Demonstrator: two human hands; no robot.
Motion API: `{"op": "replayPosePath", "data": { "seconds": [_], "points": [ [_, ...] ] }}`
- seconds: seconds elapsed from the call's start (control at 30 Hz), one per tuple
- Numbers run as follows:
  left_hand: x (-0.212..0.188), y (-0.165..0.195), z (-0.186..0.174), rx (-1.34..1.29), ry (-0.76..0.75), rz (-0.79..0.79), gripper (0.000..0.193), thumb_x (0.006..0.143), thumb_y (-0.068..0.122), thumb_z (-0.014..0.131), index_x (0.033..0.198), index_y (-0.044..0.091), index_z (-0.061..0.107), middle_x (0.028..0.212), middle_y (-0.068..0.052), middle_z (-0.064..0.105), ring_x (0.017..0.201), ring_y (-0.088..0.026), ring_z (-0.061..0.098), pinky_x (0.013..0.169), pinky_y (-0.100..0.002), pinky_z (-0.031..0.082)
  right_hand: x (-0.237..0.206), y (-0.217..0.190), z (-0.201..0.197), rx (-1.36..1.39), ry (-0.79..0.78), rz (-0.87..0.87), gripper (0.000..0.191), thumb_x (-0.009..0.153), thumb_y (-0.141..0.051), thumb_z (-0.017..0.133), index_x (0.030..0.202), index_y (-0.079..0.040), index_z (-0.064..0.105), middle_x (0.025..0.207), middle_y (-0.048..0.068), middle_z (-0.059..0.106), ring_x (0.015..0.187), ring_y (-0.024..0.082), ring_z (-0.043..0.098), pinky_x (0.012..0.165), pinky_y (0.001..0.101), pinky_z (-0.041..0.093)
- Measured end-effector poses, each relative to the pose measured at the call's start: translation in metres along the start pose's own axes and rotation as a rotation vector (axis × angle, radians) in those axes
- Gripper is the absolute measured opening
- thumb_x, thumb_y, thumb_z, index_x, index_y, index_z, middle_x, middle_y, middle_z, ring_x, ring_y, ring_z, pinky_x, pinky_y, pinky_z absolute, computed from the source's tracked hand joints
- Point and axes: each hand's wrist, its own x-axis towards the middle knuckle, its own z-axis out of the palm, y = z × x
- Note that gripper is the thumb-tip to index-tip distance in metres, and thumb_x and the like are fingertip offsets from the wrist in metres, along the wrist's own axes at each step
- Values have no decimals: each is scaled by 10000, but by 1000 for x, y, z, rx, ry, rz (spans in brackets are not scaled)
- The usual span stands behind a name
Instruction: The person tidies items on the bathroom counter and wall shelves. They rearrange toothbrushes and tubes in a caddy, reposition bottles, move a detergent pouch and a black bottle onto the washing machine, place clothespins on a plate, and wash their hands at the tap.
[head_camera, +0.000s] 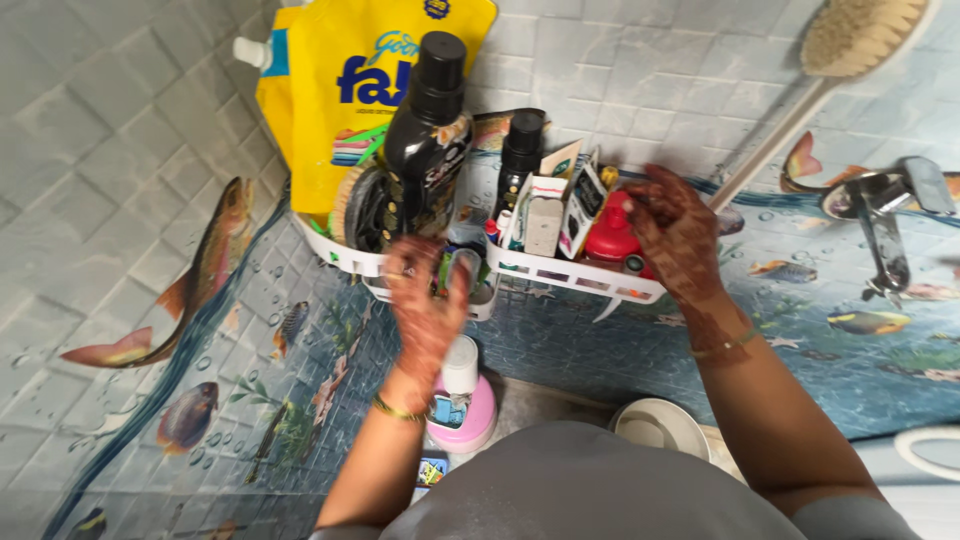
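A white corner shelf (575, 277) hangs on the tiled bathroom wall, packed with toiletries. My left hand (428, 300) is blurred at the shelf's lower front and seems to grip a small grey object there; what it is I cannot tell. My right hand (672, 228) reaches into the shelf's right end, fingers resting on a red bottle (610, 238). A tall black bottle (425, 140) and a smaller black bottle (518, 165) stand in the shelf, with a big yellow refill pouch (345, 80) behind them and small boxes (560, 205) in the middle.
A long-handled bath brush (830, 60) leans on the wall at upper right. A chrome tap (885, 215) sticks out at the right. Below the shelf stand a pink-and-white container (462, 400) and a white bowl-like vessel (660, 425). Fish-pattern tiles cover the walls.
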Motion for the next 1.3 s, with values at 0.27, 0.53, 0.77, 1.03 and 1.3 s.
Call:
{"op": "replayPosePath", "data": {
  "seconds": [0.27, 0.53, 0.77, 1.03, 1.3],
  "points": [
    [61, -35, 2, 395, 22, -6, 920, 747, 542, 915, 1391, 19, 519, 1588, -283, 282, 1482, -534, 211, 1203, -718, 125, -33, -20, 10, -212, 5, -206, 382, 1011, -51, 724, 1369, -12, 598, 1141, 40, 698, 977, 79, 665, 872, 221, 540],
    [79, -34, 16, 457, -8, -101, 981, 637, 545, 957, 1370, 40, 545, 1603, -254, 282, 1485, -507, 201, 1159, -733, 114, -53, -42, 15, -377, -55, -233, 368, 930, -59, 779, 1277, -33, 659, 1042, 58, 700, 915, 106, 680, 821, 266, 565],
    [82, -41, 19, 354, 66, -56, 896, 646, 478, 977, 1309, 40, 562, 1429, -222, 446, 1367, -440, 378, 1134, -609, 260, -66, -50, 22, -285, -110, -113, 390, 911, -65, 764, 1286, -55, 656, 1010, 59, 706, 931, 126, 698, 778, 289, 610],
    [83, -48, 13, 263, -4, -35, 912, 634, 432, 980, 1303, -18, 554, 1422, -256, 453, 1331, -456, 396, 1121, -610, 258, -59, -44, 37, -234, -289, -174, 470, 905, -54, 769, 1339, -79, 590, 1134, 53, 747, 969, 118, 736, 776, 280, 622],
    [81, -49, 1, 246, -83, -16, 911, 653, 398, 969, 1374, 27, 555, 1499, -277, 415, 1378, -470, 381, 1148, -604, 277, -8, -25, 109, -23, -406, -226, 921, 872, -71, 846, 1595, -114, 277, 1512, 146, 557, 1292, 229, 625, 1034, 367, 593]
  ]
}}
